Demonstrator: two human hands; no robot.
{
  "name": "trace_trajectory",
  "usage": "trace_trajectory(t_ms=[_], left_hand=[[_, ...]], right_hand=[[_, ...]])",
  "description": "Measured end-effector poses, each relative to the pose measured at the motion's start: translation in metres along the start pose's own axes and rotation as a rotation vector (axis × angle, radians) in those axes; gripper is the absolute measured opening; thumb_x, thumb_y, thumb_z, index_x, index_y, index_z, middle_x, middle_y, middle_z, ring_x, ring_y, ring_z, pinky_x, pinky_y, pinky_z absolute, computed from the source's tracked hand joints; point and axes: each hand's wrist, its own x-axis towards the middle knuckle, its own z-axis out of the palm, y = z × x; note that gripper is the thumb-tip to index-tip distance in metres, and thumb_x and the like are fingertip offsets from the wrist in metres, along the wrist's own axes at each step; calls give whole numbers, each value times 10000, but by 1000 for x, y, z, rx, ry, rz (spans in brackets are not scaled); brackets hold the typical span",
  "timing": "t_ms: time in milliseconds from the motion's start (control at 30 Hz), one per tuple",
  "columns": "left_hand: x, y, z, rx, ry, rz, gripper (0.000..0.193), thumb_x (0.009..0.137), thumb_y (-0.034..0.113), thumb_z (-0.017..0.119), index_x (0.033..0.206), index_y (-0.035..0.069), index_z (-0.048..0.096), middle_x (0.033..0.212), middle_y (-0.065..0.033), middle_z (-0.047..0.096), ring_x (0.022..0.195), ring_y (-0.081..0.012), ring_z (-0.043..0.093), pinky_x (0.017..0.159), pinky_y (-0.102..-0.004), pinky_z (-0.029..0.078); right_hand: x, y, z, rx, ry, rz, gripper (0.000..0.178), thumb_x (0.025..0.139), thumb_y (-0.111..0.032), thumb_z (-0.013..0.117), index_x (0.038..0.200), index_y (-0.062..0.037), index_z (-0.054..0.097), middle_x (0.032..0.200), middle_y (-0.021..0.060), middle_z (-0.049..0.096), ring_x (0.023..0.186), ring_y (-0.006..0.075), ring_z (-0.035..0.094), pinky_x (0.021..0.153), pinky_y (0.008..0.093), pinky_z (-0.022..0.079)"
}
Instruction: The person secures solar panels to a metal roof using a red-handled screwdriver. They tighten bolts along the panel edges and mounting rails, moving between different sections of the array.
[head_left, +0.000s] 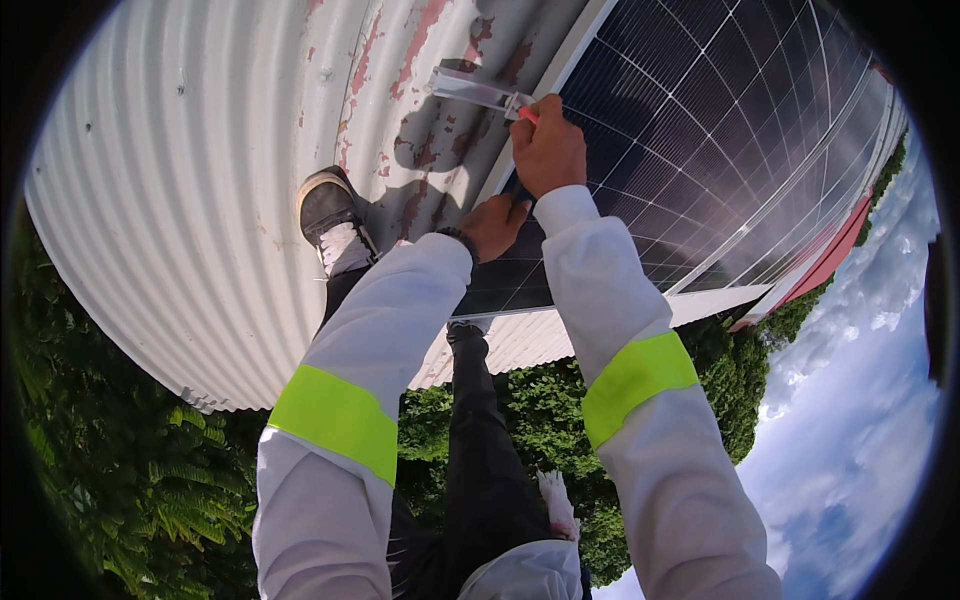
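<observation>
A dark solar panel (690, 130) with a pale metal frame lies on the corrugated roof. My right hand (552, 147) is closed around a tool with a red handle (527, 115); its exact kind is mostly hidden. The tool meets a clamp-like fitting (513, 103) at the panel's edge, on a silver mounting rail (465, 88) that juts out over the roof. Nearer to me, my left hand (492, 228) has its fingers curled at the panel's frame, their tips partly out of sight. A dark band circles the left wrist.
White corrugated metal roofing (200, 200) with peeling reddish patches spreads to the left. My shoe (335, 215) stands on it beside the panel. Below the roof edge grow green trees (160, 480). A red roof section (825, 255) and cloudy sky lie to the right.
</observation>
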Motion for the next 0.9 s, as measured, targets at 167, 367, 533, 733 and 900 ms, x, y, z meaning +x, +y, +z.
trace_trajectory(t_ms=[167,367,533,733,900], left_hand=[[-2,-3,-8,-7,-94,-83,467,1013,368,474,928,-71,607,799,-306,644,834,-471,645,738,-513,471],[-8,2,-13,-7,-67,15,442,1004,353,497,902,-64,604,788,-298,639,826,-462,651,722,-508,480],[-16,3,-45,241,-157,-21,388,1007,317,491,948,-55,583,810,-250,650,822,-400,658,749,-477,491],[-19,17,-75,354,-277,-91,442,1002,358,470,1015,-73,572,931,-312,657,938,-441,661,832,-494,498],[-9,14,-93,352,-364,-116,427,981,342,483,940,-68,595,839,-246,676,811,-387,681,773,-484,506]], right_hand=[[-1,-4,1,56,27,22,187,883,-151,601,967,-21,495,806,257,665,788,459,667,716,533,534],[-2,-5,3,91,29,79,198,878,-161,617,982,-28,515,831,260,675,818,463,669,731,526,536],[-3,-15,6,207,100,250,194,882,-169,616,988,-35,525,838,260,684,824,467,673,748,520,541],[0,-25,9,238,137,404,204,879,-165,616,991,-39,502,828,259,681,818,472,678,766,510,550],[1,-32,10,323,160,533,219,874,-198,626,1004,-52,525,886,254,690,880,473,668,798,510,541]])
